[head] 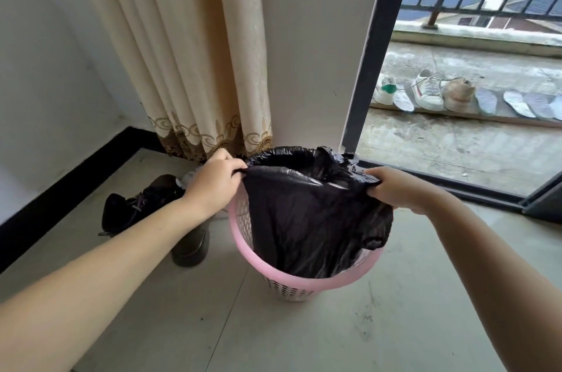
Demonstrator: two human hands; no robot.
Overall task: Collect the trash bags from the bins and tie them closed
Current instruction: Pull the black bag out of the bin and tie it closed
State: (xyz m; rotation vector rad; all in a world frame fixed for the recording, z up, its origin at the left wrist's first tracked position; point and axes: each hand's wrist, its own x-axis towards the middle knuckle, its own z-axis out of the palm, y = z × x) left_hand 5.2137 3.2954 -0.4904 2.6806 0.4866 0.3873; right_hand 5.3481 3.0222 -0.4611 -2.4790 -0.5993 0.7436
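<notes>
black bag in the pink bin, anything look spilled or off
Nothing spilled. The black plastic trash bag is half out of the pink perforated plastic bin, its rim held by the left hand and right hand; a loose flap hangs on the right.

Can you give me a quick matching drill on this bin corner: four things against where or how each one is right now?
Things:
1. trash bag
2. bin
3. dark shoes
4. sneakers

States:
a. lined up out on the balcony
b. on the tile left of the bin, under the curtain
c. gripped at its rim by left hand and right hand
d. pink rim, standing on the floor

Pairs: 1-c, 2-d, 3-b, 4-a
</notes>
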